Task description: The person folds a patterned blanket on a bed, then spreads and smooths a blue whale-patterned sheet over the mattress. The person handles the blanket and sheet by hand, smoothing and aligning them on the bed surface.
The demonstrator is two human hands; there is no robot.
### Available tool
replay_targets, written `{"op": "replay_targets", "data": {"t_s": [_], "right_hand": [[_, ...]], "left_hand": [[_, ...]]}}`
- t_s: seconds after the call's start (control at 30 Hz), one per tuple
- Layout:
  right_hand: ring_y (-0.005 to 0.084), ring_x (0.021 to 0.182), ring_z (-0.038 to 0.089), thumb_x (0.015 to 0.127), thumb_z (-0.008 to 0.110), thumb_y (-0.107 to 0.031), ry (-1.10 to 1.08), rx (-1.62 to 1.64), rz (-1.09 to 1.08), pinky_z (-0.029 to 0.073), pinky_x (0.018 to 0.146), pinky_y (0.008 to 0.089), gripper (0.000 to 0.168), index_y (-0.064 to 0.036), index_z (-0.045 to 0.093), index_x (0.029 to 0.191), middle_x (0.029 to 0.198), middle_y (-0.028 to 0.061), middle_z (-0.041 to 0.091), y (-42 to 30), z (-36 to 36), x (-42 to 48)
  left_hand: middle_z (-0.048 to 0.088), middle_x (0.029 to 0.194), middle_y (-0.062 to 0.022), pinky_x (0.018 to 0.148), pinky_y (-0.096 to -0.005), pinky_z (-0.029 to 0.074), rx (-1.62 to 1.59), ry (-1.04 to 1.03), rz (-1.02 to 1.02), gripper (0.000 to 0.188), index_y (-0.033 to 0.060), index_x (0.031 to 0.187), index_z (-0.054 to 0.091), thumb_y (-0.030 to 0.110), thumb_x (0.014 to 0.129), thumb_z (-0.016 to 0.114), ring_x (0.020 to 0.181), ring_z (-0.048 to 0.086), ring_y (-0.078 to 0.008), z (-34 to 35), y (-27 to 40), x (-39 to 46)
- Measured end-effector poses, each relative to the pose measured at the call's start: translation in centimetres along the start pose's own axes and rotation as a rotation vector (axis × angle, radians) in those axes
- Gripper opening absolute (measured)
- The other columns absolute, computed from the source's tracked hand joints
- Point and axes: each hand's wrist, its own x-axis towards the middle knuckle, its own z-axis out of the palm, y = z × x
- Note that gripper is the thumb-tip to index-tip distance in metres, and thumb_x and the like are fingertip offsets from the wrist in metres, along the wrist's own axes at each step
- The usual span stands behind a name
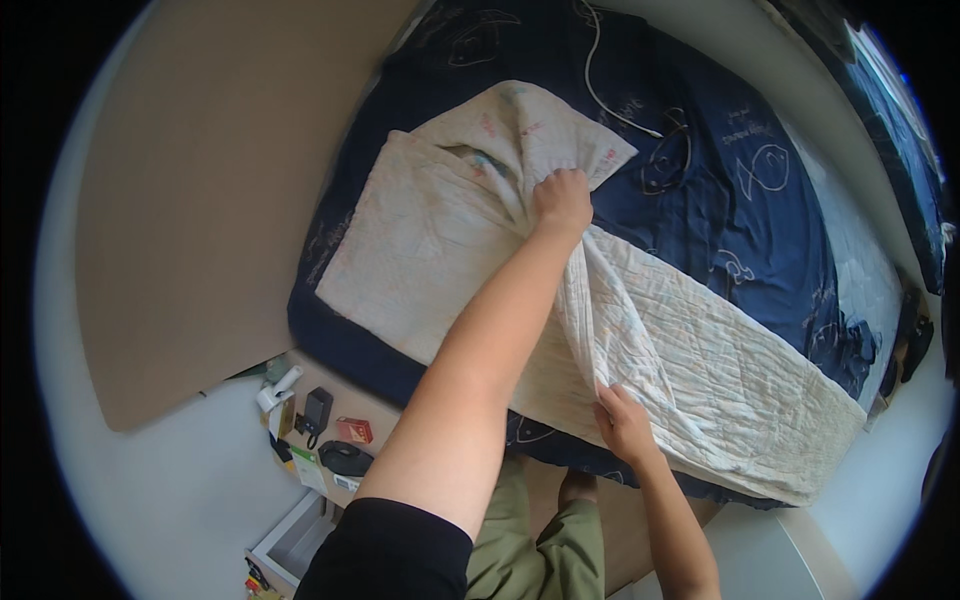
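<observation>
A cream quilted blanket (720,352) with faint coloured print lies across a bed with a dark navy sheet (675,217) bearing white line drawings. My left hand (562,199) is closed in a fist on the blanket near its upper middle; creases and a raised fold run from it. Lower down, my right hand (626,424) pinches the edge of that fold between thumb and fingers. Above my left hand, one part of the blanket is turned over, with a corner pointing right. My left forearm hides some of the blanket's middle.
A white cable (600,82) lies on the sheet at the top. At lower left, a bedside table holds a red box (354,430), a black case (345,457) and other small items, above an open drawer (300,532). A large beige panel (202,202) stands left of the bed.
</observation>
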Motion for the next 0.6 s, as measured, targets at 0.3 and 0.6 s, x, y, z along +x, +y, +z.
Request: {"op": "replay_targets", "data": {"t_s": [0.3,0.6], "right_hand": [[0.0334,0.095,0.064,0.075,0.073,0.002,0.139,-0.128,0.080,0.053,0.079,0.0453,0.073,-0.021,0.060,0.144,0.101,0.0098,0.061,-0.2,0.2,0.1],[0.0287,0.107,0.058,0.084,0.073,-0.017,-0.031,-0.513,0.163,0.046,0.087,0.0441,0.058,-0.020,0.058,0.140,0.110,0.0091,0.059,5.1,4.4,-5.2]], "left_hand": [[0.053,0.151,-0.0182,0.114,-0.0457,0.044,-1.912,0.628,-0.588,0.059,-0.0038,0.148,0.049,0.020,0.093,0.047,0.137,0.053,-0.0328,-5.1,-18.1,-16.6],[0.056,0.150,-0.0173,0.111,-0.0469,0.047,-1.609,0.621,-0.967,0.057,-0.0036,0.147,0.052,0.020,0.097,0.069,0.134,0.056,-0.0327,-1.4,-35.7,-18.1]]}}
